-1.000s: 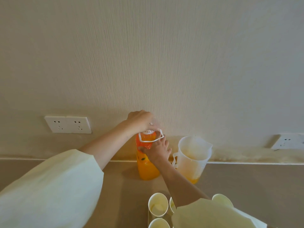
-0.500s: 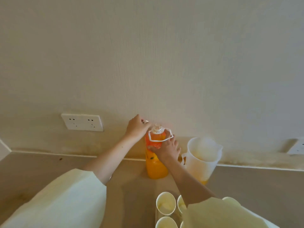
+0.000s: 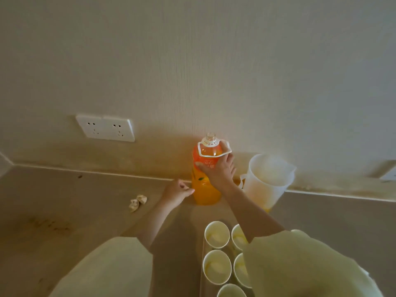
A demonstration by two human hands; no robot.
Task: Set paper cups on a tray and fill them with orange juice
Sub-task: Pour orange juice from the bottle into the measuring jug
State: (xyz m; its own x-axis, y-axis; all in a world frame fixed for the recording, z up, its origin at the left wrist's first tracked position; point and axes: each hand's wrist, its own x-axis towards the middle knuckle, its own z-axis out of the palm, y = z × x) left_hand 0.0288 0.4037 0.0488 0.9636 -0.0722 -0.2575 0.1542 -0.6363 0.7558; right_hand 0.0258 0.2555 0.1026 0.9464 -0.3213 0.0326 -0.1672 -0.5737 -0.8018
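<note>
An orange juice bottle (image 3: 205, 194) with a white carry handle stands uncapped on the counter against the wall. My right hand (image 3: 218, 170) grips its labelled upper body. My left hand (image 3: 176, 192) is low beside the bottle's base, fingers curled together around the small bottle cap, which is mostly hidden. Several white paper cups (image 3: 216, 234) stand in rows on a tray (image 3: 201, 266) at the bottom centre, pale juice showing inside them. My right sleeve covers the cups on the right.
A translucent white pitcher (image 3: 267, 179) with a little juice at its bottom stands just right of the bottle. Crumpled paper (image 3: 138, 202) lies on the counter to the left. A double wall socket (image 3: 105, 127) sits left of the bottle, another socket (image 3: 389, 173) at far right.
My left hand came off the bottle's top with the cap and dropped to the counter beside the base. The neck is now open. My right hand kept its grip; the view tilted down and left.
</note>
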